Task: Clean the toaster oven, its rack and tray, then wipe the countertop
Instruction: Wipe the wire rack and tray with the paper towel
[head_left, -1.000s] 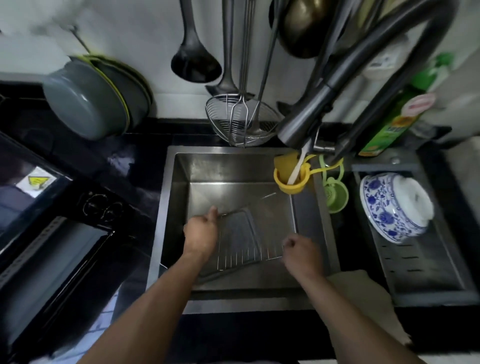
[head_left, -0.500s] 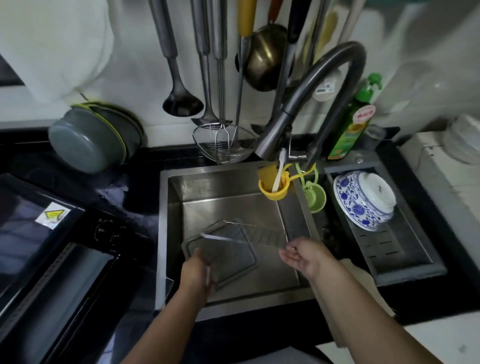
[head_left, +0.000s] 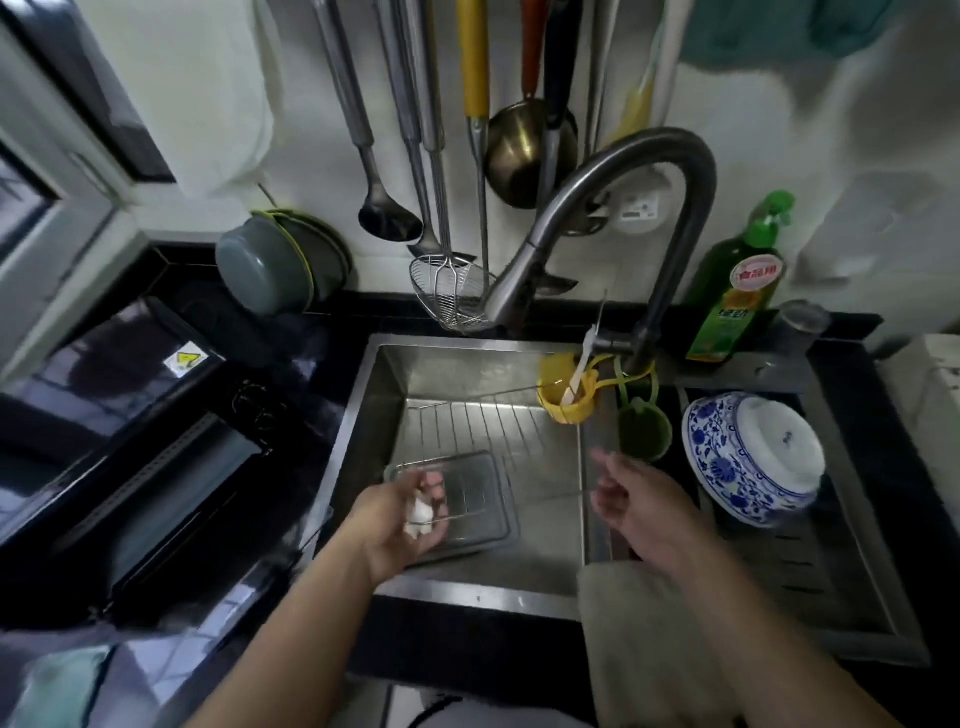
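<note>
Your left hand (head_left: 402, 512) cups a white wad (head_left: 420, 514) over the tray (head_left: 467, 506) in the sink (head_left: 363, 405); the rack (head_left: 498, 431) leans at twelve o'clock. Your right hand (head_left: 631, 501) hangs loose-fingered, holding nothing.

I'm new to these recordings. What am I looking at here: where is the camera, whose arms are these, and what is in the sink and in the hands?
No machine here: a person wears one camera on the head, looking down at their own arms. The left hand has its fingers curled round a small white wad, maybe tissue. The right hand hovers open, holding nothing. In the steel sink lie the wire rack and the tray. The toaster oven stands at left, its door open. An upturned blue-and-white bowl sits at right.
</note>
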